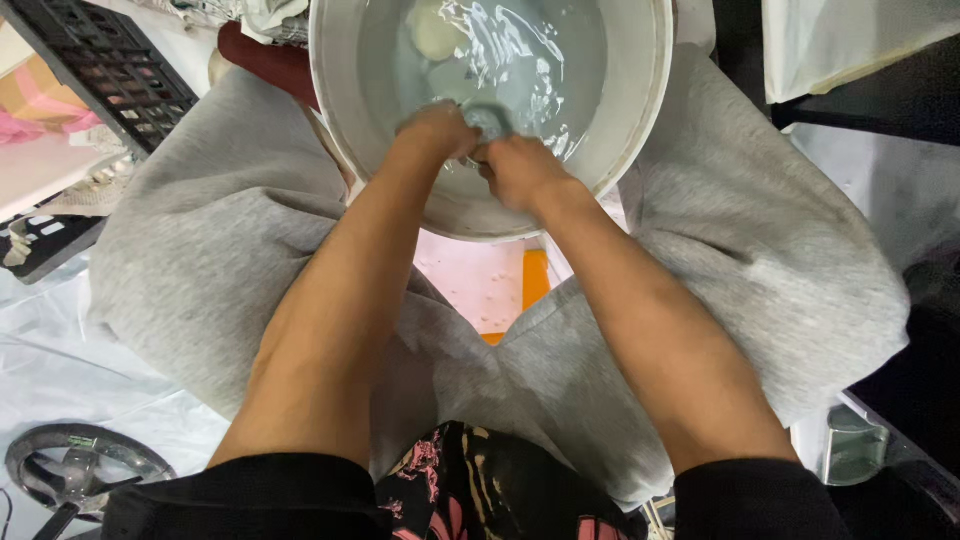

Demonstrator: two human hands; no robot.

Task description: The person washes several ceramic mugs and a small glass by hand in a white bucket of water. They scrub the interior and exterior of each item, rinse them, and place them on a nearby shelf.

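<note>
A large white basin of clear water sits between my knees, which are in grey trousers. Both my hands are in the water near the basin's front wall. My left hand and my right hand are closed together on a small greyish item that is mostly hidden by the fingers and ripples. A pale round object lies under the water at the far side.
A black slotted crate stands at the upper left. A round grey fan-like frame lies on white plastic sheeting at the lower left. A pink and orange stool shows under me. Dark furniture is at the right.
</note>
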